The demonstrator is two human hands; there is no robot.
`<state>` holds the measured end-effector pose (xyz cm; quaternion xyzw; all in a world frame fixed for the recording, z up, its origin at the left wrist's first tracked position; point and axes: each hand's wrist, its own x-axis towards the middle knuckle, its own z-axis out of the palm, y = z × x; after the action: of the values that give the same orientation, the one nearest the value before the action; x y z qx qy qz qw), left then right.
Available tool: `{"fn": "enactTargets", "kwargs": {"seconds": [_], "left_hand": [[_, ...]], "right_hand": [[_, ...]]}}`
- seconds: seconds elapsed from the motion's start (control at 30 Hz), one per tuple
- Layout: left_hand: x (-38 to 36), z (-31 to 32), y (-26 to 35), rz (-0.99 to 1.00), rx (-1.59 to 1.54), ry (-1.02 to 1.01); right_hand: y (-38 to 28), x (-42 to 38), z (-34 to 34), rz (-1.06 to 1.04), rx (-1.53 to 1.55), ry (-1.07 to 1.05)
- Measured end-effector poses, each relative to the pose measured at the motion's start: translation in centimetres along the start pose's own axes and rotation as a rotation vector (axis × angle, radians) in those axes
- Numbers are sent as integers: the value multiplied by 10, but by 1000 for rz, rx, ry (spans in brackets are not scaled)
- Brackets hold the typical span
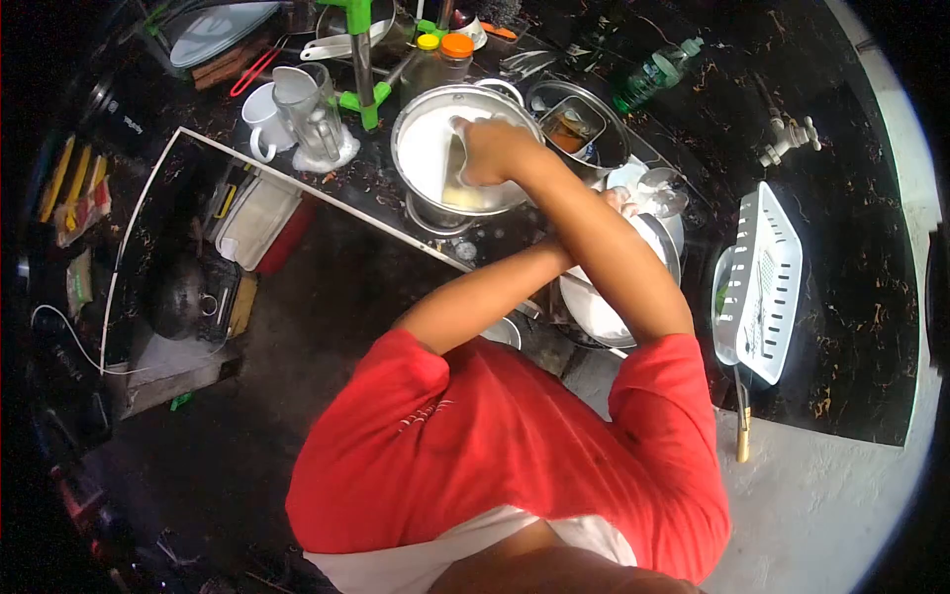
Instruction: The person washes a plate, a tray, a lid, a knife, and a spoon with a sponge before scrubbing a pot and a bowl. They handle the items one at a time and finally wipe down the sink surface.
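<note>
My arms are crossed, the right forearm passing over the left. My right hand [495,151] reaches into a metal pot [404,163] of white, sudsy liquid. Its fingers are curled round something greyish and partly sunk that I cannot make out. A pale yellow patch shows in the liquid below it. My left hand [617,201] is mostly hidden behind the right forearm. Only wet, foamy fingers show, beside a clear glass [665,194] and above a large basin [594,309] holding white liquid.
A soapy glass mug [309,119] and a white mug [265,121] stand left of the pot. Behind are jars with orange [457,46] and yellow lids. To the right are a metal bowl [618,148], a green bottle [657,75], a tap [789,137] and a white dish rack [777,287].
</note>
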<state>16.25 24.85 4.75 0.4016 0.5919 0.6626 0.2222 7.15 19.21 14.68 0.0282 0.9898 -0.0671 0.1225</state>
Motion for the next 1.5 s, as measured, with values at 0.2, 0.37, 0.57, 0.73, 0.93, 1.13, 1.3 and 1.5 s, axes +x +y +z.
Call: {"fn": "enactTargets", "kwargs": {"seconds": [0.2, 0.37, 0.57, 0.73, 0.93, 1.13, 1.3, 1.5], "left_hand": [[4, -2, -51, 312, -212, 131], [25, -22, -17, 209, 532, 82], [29, -30, 45, -126, 410, -52], [49, 0, 52, -166, 250, -174], [41, 21, 84, -246, 261, -247], [55, 24, 66, -289, 294, -258], [50, 32, 56, -328, 212, -211], [46, 25, 62, -290, 143, -194]], "right_hand": [[15, 20, -2, -34, 11, -181], [53, -47, -56, -111, 414, 342], [131, -164, -67, 264, 85, 879], [174, -202, 16, 106, -290, 854], [224, -231, 9, 265, -227, 720], [205, -230, 26, -34, -268, 839], [226, -221, 35, 159, -134, 848], [242, -223, 30, 186, 247, 1175]]}}
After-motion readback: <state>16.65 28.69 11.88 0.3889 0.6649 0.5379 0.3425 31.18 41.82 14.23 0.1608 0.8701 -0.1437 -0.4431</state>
